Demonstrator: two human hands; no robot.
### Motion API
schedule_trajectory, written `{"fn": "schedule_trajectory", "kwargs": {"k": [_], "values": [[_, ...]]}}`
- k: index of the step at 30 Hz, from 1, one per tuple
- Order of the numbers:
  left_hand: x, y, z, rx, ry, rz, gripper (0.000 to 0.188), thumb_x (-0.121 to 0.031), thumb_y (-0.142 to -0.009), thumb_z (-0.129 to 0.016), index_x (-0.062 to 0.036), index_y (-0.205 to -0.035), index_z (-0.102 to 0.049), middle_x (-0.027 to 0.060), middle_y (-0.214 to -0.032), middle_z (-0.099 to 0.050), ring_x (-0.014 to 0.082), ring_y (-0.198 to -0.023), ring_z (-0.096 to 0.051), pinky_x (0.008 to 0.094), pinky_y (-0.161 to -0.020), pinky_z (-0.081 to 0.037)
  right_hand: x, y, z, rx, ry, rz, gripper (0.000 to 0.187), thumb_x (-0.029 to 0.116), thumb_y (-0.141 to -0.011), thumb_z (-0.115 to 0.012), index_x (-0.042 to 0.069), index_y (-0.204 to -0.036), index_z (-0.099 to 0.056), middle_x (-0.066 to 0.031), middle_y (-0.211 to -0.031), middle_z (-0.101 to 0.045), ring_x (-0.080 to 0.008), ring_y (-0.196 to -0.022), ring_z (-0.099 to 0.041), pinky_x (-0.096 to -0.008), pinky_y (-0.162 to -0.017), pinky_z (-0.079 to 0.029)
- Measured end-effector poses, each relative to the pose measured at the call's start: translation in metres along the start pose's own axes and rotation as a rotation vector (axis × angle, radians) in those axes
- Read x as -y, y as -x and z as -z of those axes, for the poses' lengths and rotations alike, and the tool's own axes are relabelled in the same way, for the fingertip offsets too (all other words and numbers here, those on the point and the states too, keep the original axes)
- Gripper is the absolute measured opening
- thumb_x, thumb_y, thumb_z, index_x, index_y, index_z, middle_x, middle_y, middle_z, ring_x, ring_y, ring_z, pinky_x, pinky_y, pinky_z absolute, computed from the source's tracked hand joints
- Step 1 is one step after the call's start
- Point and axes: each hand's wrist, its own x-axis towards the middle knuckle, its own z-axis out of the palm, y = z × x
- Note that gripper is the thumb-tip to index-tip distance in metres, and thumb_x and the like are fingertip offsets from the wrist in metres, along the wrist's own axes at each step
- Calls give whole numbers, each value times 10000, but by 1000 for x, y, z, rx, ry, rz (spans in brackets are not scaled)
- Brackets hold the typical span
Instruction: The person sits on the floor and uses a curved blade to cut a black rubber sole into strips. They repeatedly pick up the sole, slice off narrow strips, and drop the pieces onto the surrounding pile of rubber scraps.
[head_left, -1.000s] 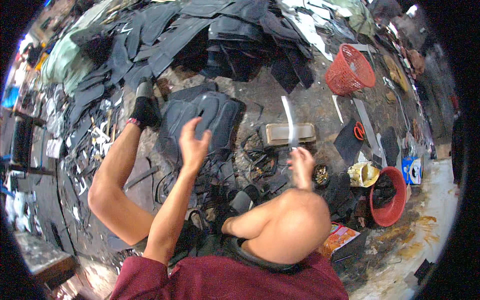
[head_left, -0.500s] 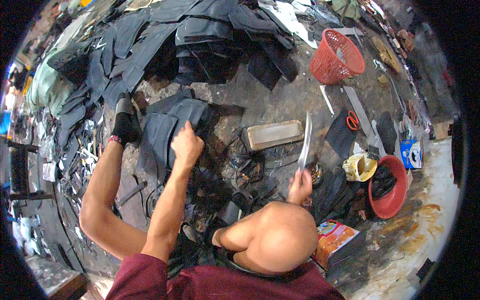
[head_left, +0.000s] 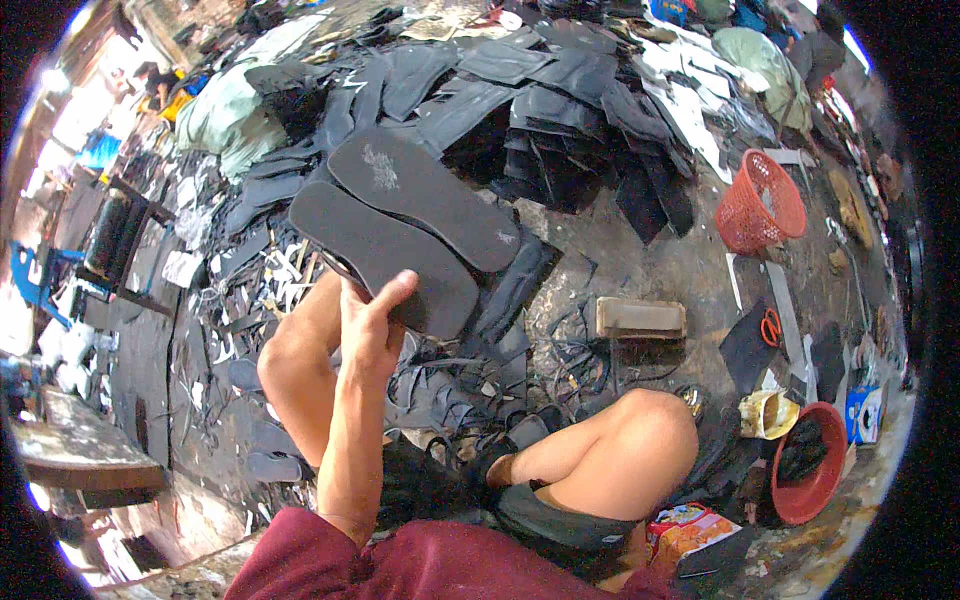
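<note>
Workshop floor [head_left: 640, 250], dark and stained, strewn with black rubber offcuts [head_left: 270, 280] and heaped cut sheets [head_left: 560, 110] toward the far side. Item in hand: two dark grey sole-shaped pieces [head_left: 400, 225], stacked slightly offset and raised toward the camera, above the person's left knee [head_left: 290, 360]. Left hand [head_left: 372, 325]: closed on the near edge of the lower piece, thumb on its upper face, fingers out of sight beneath. Change from half a second ago: that hand then rested low on the dark sheets on the floor with nothing lifted; the soles now fill the middle of the view, so a pair has been picked up and brought close. Right hand: half a second ago it held a long pale blade upright beside the right knee [head_left: 630, 440]; now neither hand nor blade shows, probably hidden behind the knee, so its state cannot be told. Nearby: pale rectangular block [head_left: 640, 318], red mesh basket [head_left: 762, 203], orange-handled scissors [head_left: 771, 327], red bowl [head_left: 812, 465] holding dark scraps. Hard to read: the pale mark on the upper sole, the underside of the stack, and whatever lies under the legs. Fisheye rim bends the heap's edges.
</note>
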Motion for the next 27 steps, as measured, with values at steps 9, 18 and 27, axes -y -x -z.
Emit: {"fn": "schedule_trajectory", "kwargs": {"k": [9, 18, 27], "values": [[-25, 38, 46, 502, -822, -120, 515, -109, -889, -716, -40, -1352, -499, 156, -1095, -688, 227, -999, -666, 350, -875, -517, 76, 18, 241, -218, -860, 35, 531, 181, -1014, -549, 13, -1484, -365, -88, -1115, -684, -25, -613, -484, -181, -486, -406], [12, 28, 23, 617, -870, -63, 565, -485, -872, -686, -43, -1223, -657, 156, -1187, -632, 295, -1075, -575, 414, -979, -427, 150, 7, 174, 368, -771, 160, 402, 84, -688, -887, 24, -1014, -660, 21, -801, -619, -29, -687, -514, -192, -607, -423], [68, 120, -56, 258, 199, 346, 1004, -219, -808, -822, 8, -1541, -175, 200, -1546, -319, 283, -1421, -334, 406, -1163, -277, 178, 68, 133, 116, -1399, -544, 402, 160, -803, -830, 134, -1036, -503, 28, -677, -503, -74, -444, -437, -237, -377, -355]]}}
